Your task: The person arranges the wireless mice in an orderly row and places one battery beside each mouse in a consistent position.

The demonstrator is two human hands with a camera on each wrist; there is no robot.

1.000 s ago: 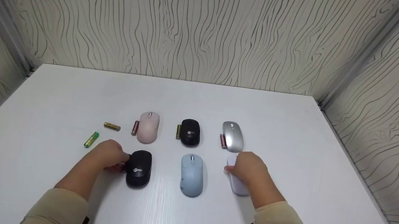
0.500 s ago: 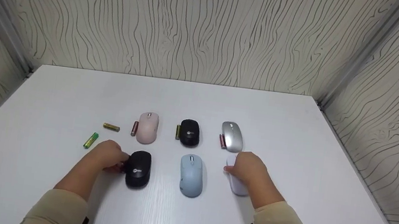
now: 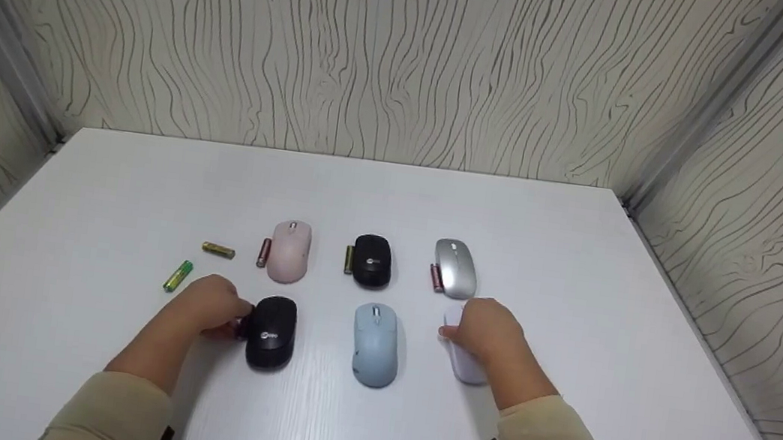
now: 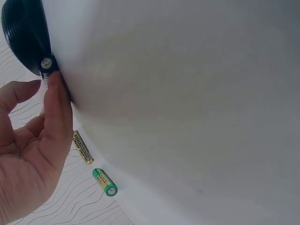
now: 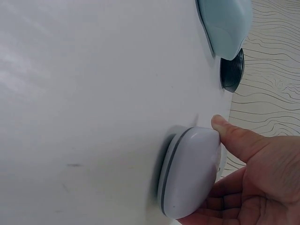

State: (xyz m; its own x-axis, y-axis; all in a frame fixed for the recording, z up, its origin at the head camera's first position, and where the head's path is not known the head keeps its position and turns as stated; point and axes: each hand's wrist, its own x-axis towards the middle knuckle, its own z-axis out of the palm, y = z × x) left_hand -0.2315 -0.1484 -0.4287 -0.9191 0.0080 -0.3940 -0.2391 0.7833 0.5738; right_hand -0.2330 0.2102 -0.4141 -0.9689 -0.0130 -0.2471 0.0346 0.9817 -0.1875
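Note:
At the table's left front, my left hand (image 3: 214,303) pinches a battery (image 4: 46,63) between thumb and fingers, close against the left side of a black mouse (image 3: 270,348). The left wrist view shows the battery's round metal end, while the fingers cover most of its body. On the right, my right hand (image 3: 492,328) grips a white mouse (image 3: 469,368) lying on the table. Its thumb is at one side and its fingers at the other, as the right wrist view shows. Between the hands lies a light blue mouse (image 3: 376,347).
Behind lie a pink mouse (image 3: 290,252), a second black mouse (image 3: 372,261) and a silver mouse (image 3: 457,270), each with a battery along its left side. A gold battery (image 3: 218,250) and a green battery (image 3: 178,276) lie loose at left. Patterned panels enclose the white table (image 3: 581,275).

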